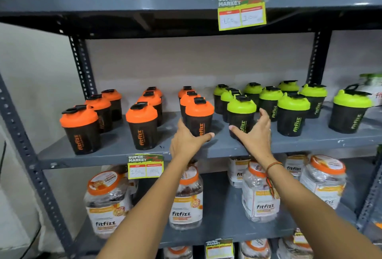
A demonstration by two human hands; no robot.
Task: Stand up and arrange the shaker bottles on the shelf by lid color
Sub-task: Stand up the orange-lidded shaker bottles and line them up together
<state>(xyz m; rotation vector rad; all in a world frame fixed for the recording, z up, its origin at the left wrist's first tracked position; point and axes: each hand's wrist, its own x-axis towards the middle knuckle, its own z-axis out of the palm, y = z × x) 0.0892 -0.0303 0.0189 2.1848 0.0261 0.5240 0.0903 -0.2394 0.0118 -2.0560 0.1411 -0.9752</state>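
Black shaker bottles stand upright on the grey middle shelf (115, 153). Several with orange lids fill the left half in three rows. Several with green lids fill the right half. My left hand (186, 140) wraps around the base of the front orange-lidded bottle (199, 117) of the third row. My right hand (255, 132) cups the front green-lidded bottle (241, 114) beside it, thumb in front and fingers behind. One green-lidded bottle (349, 112) stands apart at the far right.
The shelf below holds clear fitfizz jars (186, 203) with orange lids. Price tags (145, 165) hang on the shelf edges. The shelf above (144, 2) carries packaged goods close overhead. Slotted uprights (81, 66) frame the rack, with a wall at the left.
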